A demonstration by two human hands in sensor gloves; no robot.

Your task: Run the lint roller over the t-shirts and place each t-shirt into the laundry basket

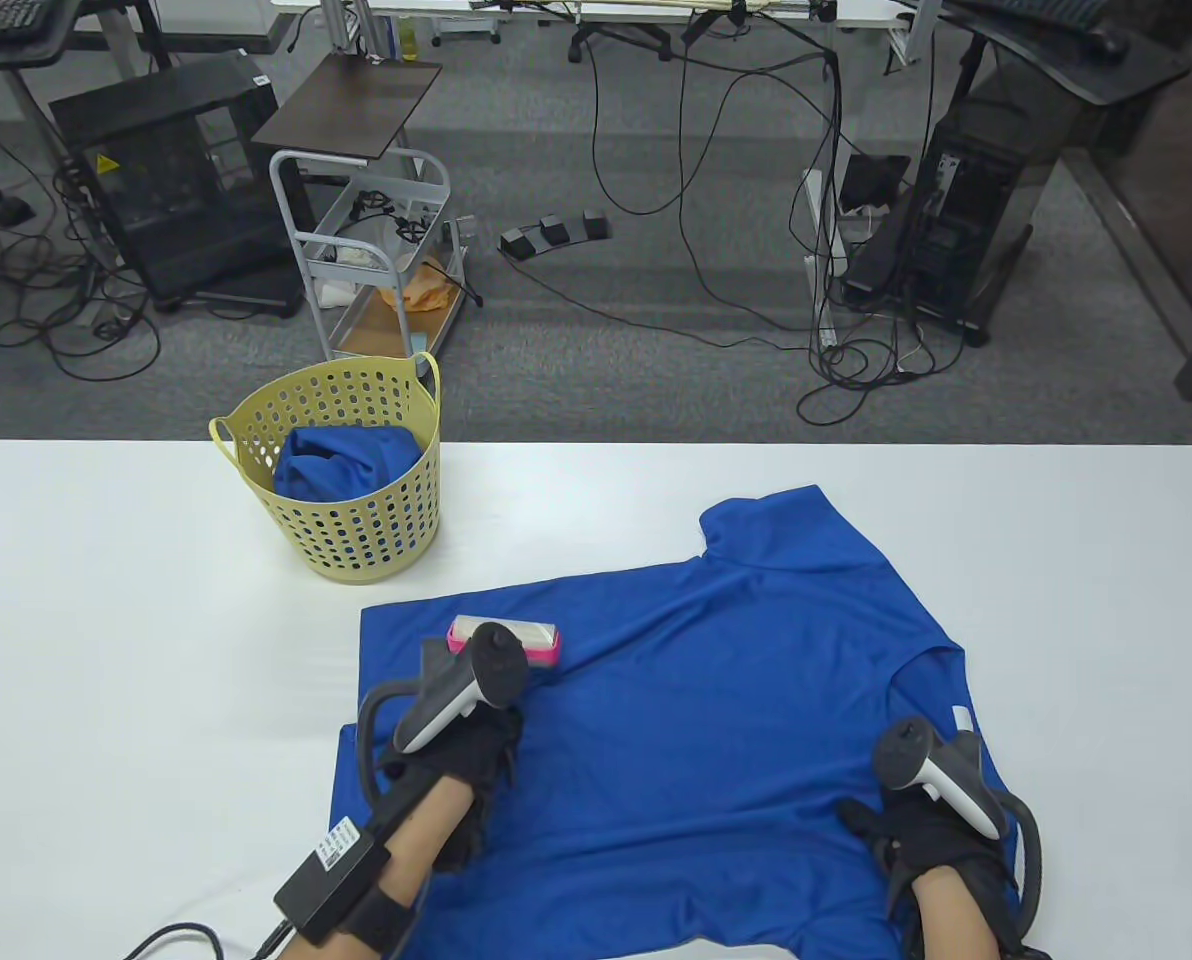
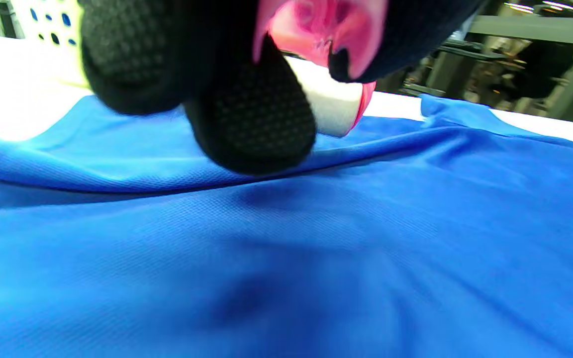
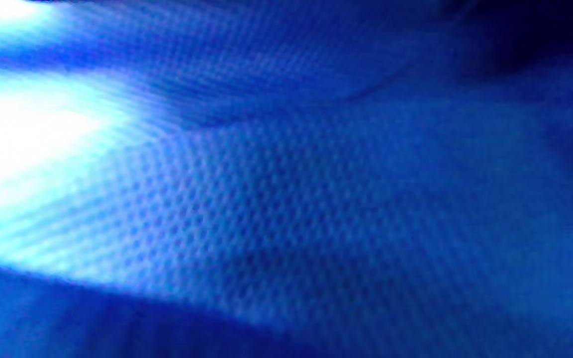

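While my left hand [image 1: 456, 750] grips the pink handle of the lint roller [image 1: 516, 640], its white sticky drum lies on the blue t-shirt [image 1: 716, 700] near the hem end on the left. From the left wrist view I see my gloved fingers [image 2: 251, 124] curled round the pink handle, with the drum's end touching a raised fold of the cloth. My right hand [image 1: 921, 835] rests on the shirt's right side, close to the collar with its white label; from above it seems to lie flat, pressing the fabric down, but the tracker hides the fingers and I cannot tell how they lie. The right wrist view fills with blurred blue mesh fabric, very close. The shirt is spread across the white table [image 1: 106, 600], one sleeve pointing toward the far edge. At the table's far left stands the yellow laundry basket [image 1: 356, 470], upright, with another blue t-shirt [image 1: 346, 465] bunched inside.
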